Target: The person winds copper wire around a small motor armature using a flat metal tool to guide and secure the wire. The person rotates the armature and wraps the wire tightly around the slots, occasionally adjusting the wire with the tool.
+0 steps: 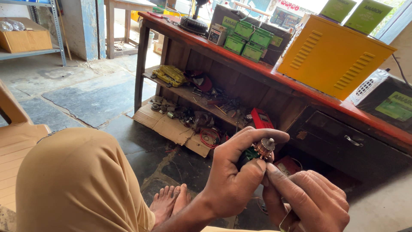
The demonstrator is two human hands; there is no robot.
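My left hand (234, 176) wraps around a small motor armature (262, 148) with a copper-coloured commutator and green windings, holding it upright with thumb and forefinger. My right hand (307, 199) comes in from the lower right, its fingertips touching the armature's lower side just under the commutator. A small flat object shows at the base of my right hand; I cannot tell what it is. My knee in tan cloth (81, 180) fills the lower left, and my bare feet (169, 202) rest on the floor below.
A red-topped wooden bench (274, 73) carries a yellow vented metal box (332, 60), green boxes (246, 36) and a black fan-like part (193, 23). Its lower shelf holds tools and wires. Cardboard with parts (171, 126) lies on the floor. A plastic chair (13, 133) stands left.
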